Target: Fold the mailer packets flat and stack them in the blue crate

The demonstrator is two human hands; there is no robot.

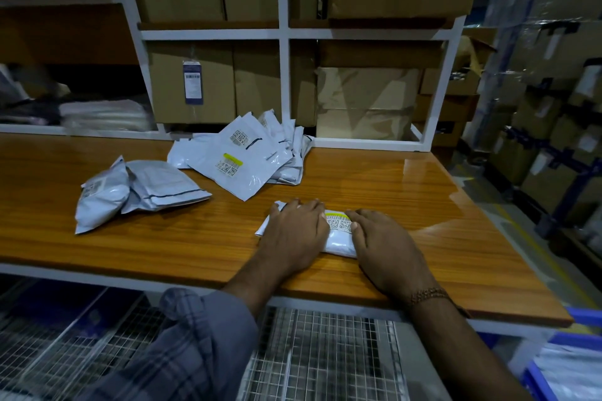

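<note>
A white mailer packet [338, 239] with a yellow barcode label lies on the wooden table [195, 231] near its front edge. My left hand [294, 234] lies palm down over its left part. My right hand [384, 246] presses flat on its right part, fingers pointing toward the label. A pile of several white mailer packets [247, 156] rests at the back of the table. Two puffy grey-white packets [136, 192] lie to the left. The blue crate [566, 365] shows at the lower right corner, with white packets inside.
White metal shelving [284, 32] with cardboard boxes stands behind the table. A wire mesh shelf [325, 352] sits under the table front. Wrapped stacked boxes [547, 81] fill the right side. Folded plastic bags [104, 115] lie on the left shelf.
</note>
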